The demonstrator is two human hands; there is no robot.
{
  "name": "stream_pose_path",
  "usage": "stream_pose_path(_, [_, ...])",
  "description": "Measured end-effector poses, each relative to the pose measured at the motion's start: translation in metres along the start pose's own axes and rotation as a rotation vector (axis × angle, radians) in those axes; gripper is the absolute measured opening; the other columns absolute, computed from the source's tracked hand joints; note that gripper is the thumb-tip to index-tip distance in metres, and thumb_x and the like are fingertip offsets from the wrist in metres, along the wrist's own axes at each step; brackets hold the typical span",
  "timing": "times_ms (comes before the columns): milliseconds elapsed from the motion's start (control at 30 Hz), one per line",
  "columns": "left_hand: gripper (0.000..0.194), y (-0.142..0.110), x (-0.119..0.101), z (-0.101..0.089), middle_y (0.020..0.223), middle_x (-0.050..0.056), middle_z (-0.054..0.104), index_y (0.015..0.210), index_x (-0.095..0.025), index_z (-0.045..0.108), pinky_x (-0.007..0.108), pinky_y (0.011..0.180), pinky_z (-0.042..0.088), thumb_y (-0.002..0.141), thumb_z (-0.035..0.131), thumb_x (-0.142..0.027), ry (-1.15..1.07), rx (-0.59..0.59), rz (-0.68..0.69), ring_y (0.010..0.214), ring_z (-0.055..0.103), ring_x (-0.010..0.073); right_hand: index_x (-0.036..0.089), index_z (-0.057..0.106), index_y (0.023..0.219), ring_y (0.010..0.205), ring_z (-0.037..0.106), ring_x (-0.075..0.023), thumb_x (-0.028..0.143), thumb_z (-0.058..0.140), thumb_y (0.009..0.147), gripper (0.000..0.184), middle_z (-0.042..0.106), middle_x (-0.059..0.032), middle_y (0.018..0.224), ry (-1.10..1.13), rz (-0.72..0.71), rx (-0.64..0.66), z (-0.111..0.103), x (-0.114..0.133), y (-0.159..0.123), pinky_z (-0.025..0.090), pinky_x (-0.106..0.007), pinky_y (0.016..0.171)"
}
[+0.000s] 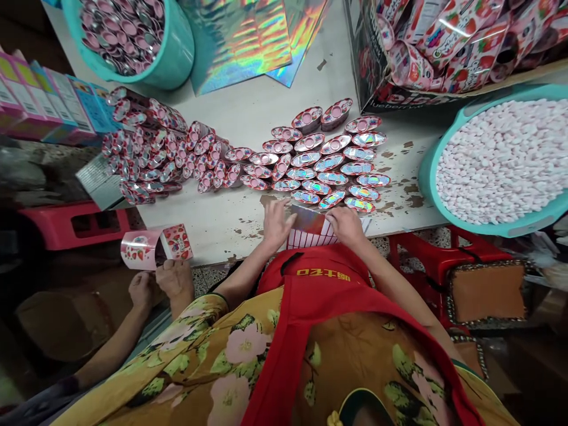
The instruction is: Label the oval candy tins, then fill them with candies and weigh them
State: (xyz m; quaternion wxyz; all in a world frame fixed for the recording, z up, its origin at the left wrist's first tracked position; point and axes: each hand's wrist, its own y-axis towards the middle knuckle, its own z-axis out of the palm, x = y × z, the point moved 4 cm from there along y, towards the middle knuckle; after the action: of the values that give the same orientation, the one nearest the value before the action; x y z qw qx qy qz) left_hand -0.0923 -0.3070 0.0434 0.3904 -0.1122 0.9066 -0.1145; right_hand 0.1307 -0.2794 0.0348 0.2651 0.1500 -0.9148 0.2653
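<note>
A long white table with flaking paint (213,228) stretches in front of you. At its far right stands a black printed cardboard carton (370,94), filled with red-and-white strawberry packs (457,35). Nearer, also on the right, a round turquoise plastic tub (428,177) brims with small pale sweets (506,160). A turquoise bucket (175,53) of pink-and-silver pieces sits far left, beside rainbow-sheened foil sheets (248,41). Oval pink tins (331,162) crowd the middle, some with shimmering tops, the closest just beyond your fingers. To your left, a co-worker's hands (174,281) hold a pink strawberry box (177,241).

At the table's near edge, between your hands, lies a white sheet with red stripes (306,239), partly under a dark, glossy foil piece (308,219). The foil's long axis runs crosswise, from one hand toward the other. Your left hand (276,223) is spread, thumb beside the foil's left end. Your right hand (346,225) is nearer, overlapping the right end with curled fingers; whether they pinch it, you cannot tell from this view.
</note>
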Motion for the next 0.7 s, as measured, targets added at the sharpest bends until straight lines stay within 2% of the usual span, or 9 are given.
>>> stream_pose_path(33, [0.035,-0.001,-0.013,0.005,0.115,0.011,0.067,0.124,-0.022,0.067,0.042,0.096,0.045,0.091,0.063,-0.034,0.133,-0.021,0.135,0.108,0.057,0.0258,0.019,0.072,0.098,0.096,0.060,-0.0250,0.029,0.047,0.102,0.027,0.074,-0.0089,0.101,-0.001,0.006,0.026,-0.003,0.001,0.001,0.035,-0.036,0.087])
stream_pose_path(100, [0.037,-0.005,-0.032,0.023,0.123,0.012,0.067,0.134,-0.027,0.064,0.044,0.100,0.041,0.099,0.053,-0.030,0.322,0.057,0.365,0.115,0.055,0.0269,0.018,0.071,0.098,0.097,0.061,-0.0251,0.028,0.046,0.102,0.027,0.074,-0.0088,0.102,-0.005,0.014,0.063,-0.007,0.002,0.004,0.035,-0.035,0.085])
stream_pose_path(167, [0.038,-0.011,-0.040,0.040,0.124,0.011,0.069,0.136,-0.030,0.064,0.044,0.099,0.040,0.102,0.047,-0.026,0.433,0.149,0.501,0.115,0.056,0.0269,0.017,0.071,0.098,0.097,0.062,-0.0249,0.028,0.046,0.102,0.028,0.075,-0.0094,0.103,-0.003,0.026,0.087,-0.008,0.003,0.006,0.036,-0.033,0.083])
stream_pose_path(267, [0.039,-0.017,-0.036,0.051,0.129,0.012,0.069,0.135,-0.028,0.064,0.046,0.099,0.039,0.102,0.044,-0.023,0.507,0.178,0.590,0.119,0.058,0.0284,0.017,0.071,0.099,0.099,0.063,-0.0245,0.027,0.045,0.102,0.028,0.075,-0.0101,0.106,0.013,0.033,0.111,-0.007,0.003,0.008,0.037,-0.032,0.083])
stream_pose_path(367, [0.032,-0.023,-0.028,0.050,0.134,0.013,0.068,0.125,-0.024,0.068,0.046,0.099,0.041,0.102,0.047,-0.024,0.498,0.183,0.655,0.126,0.057,0.0296,0.017,0.070,0.099,0.101,0.062,-0.0243,0.023,0.044,0.101,0.027,0.075,-0.0097,0.107,0.023,0.037,0.113,-0.007,0.005,0.009,0.037,-0.032,0.083])
stream_pose_path(500, [0.024,-0.035,-0.026,0.042,0.123,0.013,0.072,0.098,-0.018,0.070,0.041,0.096,0.047,0.102,0.046,-0.024,0.301,0.353,0.729,0.121,0.063,0.0254,0.017,0.070,0.100,0.100,0.063,-0.0249,0.023,0.043,0.101,0.028,0.074,-0.0116,0.108,-0.017,0.084,0.116,-0.007,0.005,0.010,0.038,-0.033,0.083])
stream_pose_path(567, [0.024,-0.035,-0.031,0.033,0.102,0.010,0.075,0.090,-0.019,0.067,0.033,0.087,0.052,0.101,0.047,-0.026,0.099,0.406,0.638,0.101,0.069,0.0194,0.016,0.071,0.100,0.100,0.063,-0.0256,0.023,0.044,0.100,0.028,0.074,-0.0123,0.108,-0.026,0.105,0.111,-0.006,0.005,0.010,0.040,-0.033,0.084])
stream_pose_path(600, [0.022,-0.032,-0.034,0.027,0.092,0.007,0.074,0.087,-0.019,0.066,0.031,0.082,0.053,0.100,0.050,-0.028,-0.021,0.382,0.532,0.090,0.069,0.0170,0.017,0.072,0.100,0.101,0.063,-0.0259,0.023,0.045,0.100,0.028,0.074,-0.0124,0.108,-0.010,0.109,0.094,-0.007,0.005,0.009,0.041,-0.034,0.086])
stream_pose_path(700, [0.019,-0.011,-0.042,0.009,0.080,0.002,0.070,0.081,-0.020,0.063,0.028,0.073,0.054,0.088,0.069,-0.037,-0.420,0.169,0.081,0.074,0.066,0.0140,0.017,0.072,0.106,0.108,0.063,-0.0269,0.031,0.046,0.101,0.031,0.074,-0.0132,0.114,0.160,0.101,-0.079,-0.017,0.004,0.010,0.043,-0.037,0.097])
